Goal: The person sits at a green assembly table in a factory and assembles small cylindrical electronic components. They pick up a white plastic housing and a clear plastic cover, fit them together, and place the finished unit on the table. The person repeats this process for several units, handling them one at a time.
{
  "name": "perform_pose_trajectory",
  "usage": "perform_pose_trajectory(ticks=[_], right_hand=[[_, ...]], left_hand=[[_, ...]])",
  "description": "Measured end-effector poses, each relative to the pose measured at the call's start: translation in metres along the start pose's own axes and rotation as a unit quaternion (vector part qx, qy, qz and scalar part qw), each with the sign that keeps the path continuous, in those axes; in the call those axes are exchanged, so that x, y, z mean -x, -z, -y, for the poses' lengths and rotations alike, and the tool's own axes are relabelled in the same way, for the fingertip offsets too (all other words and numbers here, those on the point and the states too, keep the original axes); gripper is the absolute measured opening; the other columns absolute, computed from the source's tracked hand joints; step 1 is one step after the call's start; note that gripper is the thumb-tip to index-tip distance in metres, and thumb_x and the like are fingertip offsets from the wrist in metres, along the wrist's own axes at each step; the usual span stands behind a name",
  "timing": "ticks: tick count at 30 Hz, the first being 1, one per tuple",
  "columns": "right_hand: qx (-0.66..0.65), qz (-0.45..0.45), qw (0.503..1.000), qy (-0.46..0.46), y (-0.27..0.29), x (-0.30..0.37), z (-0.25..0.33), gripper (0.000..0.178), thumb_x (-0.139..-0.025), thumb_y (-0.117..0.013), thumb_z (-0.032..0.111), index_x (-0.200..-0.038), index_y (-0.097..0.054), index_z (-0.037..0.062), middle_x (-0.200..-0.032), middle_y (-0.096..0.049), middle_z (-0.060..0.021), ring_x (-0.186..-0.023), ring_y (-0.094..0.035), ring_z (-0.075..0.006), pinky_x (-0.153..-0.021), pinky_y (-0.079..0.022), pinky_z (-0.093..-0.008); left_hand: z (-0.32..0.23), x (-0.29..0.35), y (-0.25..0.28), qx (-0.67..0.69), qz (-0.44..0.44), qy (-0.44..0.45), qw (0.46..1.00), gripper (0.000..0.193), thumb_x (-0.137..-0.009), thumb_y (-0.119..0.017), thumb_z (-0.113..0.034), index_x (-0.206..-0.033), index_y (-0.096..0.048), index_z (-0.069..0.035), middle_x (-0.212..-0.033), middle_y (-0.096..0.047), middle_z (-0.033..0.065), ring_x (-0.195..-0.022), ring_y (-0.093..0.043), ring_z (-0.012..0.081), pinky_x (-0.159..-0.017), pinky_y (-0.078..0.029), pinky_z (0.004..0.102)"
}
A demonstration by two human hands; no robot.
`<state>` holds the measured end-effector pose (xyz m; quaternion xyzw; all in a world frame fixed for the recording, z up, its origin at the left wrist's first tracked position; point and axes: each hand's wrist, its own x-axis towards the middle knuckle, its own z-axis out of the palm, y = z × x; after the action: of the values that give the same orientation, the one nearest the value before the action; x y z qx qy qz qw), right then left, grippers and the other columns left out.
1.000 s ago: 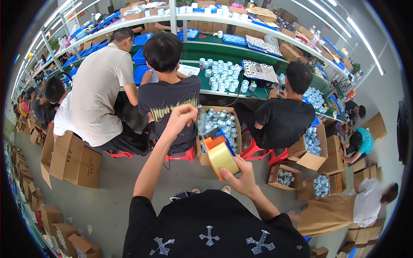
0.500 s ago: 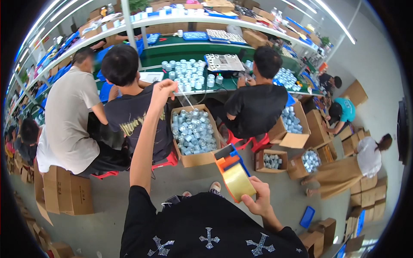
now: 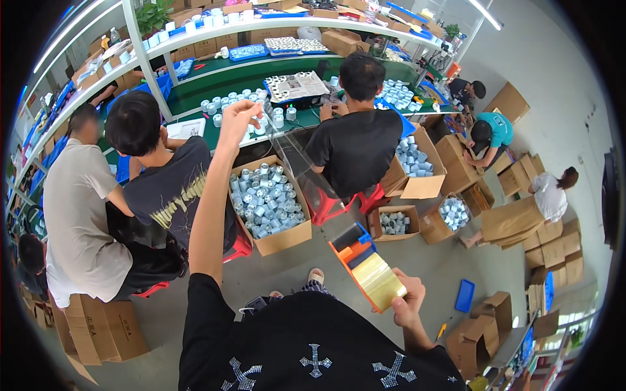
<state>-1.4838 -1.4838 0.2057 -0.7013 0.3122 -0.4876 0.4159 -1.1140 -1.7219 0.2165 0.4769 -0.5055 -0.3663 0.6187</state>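
Observation:
My left hand (image 3: 238, 122) is raised, its fingers pinched on the end of a strip of clear packing tape (image 3: 295, 158). That strip slants down to the right, toward the tape dispenser (image 3: 355, 247), though its lower end is hard to make out. The dispenser is orange and dark blue and carries a yellowish roll (image 3: 378, 280). My right hand (image 3: 409, 301) grips it by the side of the roll, in front of my chest. Beyond the strip, an open carton (image 3: 280, 242) full of light blue cylindrical parts stands on the floor.
Two people sit at left and another in black (image 3: 355, 143) sits ahead, at a green workbench (image 3: 189, 98). More cartons of parts, including an open carton (image 3: 424, 186), stand to the right. A blue tray (image 3: 464, 296) lies on the floor. A folded-open carton (image 3: 107, 329) is at lower left.
The clear strip now shows wider and longer between my hands. My left hand has risen and gone left; the dispenser has shifted slightly right. The whole view has turned, sliding the surroundings left.

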Motion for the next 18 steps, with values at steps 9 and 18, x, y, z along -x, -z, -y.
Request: perform_pose_trajectory(ticks=[9,18], right_hand=[[0.001,-0.096,0.984,0.151,-0.004,-0.021,-0.001,0.049,-0.087,-0.047,0.037,-0.053,-0.054,0.0016,-0.042,-0.054,-0.0032,-0.042,-0.051,-0.0164,-0.058,-0.047,-0.0284],[-0.049,-0.198,0.943,0.263,-0.024,-0.044,0.005,0.034,-0.085,-0.047,0.033,-0.077,-0.051,0.0008,-0.052,-0.054,-0.0076,-0.045,-0.050,-0.0179,-0.053,-0.042,-0.0329]], left_hand=[[0.036,-0.013,-0.019,0.031,-0.008,0.049,0.998,0.022,-0.083,-0.058,-0.015,-0.068,-0.060,0.000,-0.065,-0.058,0.0044,-0.057,-0.054,0.0118,-0.051,-0.044,0.0247],[0.096,0.025,-0.048,0.063,0.057,0.154,0.984,0.020,-0.083,-0.060,-0.016,-0.070,-0.059,-0.001,-0.063,-0.058,0.0056,-0.048,-0.053,0.0127,-0.046,-0.043,0.0236]])
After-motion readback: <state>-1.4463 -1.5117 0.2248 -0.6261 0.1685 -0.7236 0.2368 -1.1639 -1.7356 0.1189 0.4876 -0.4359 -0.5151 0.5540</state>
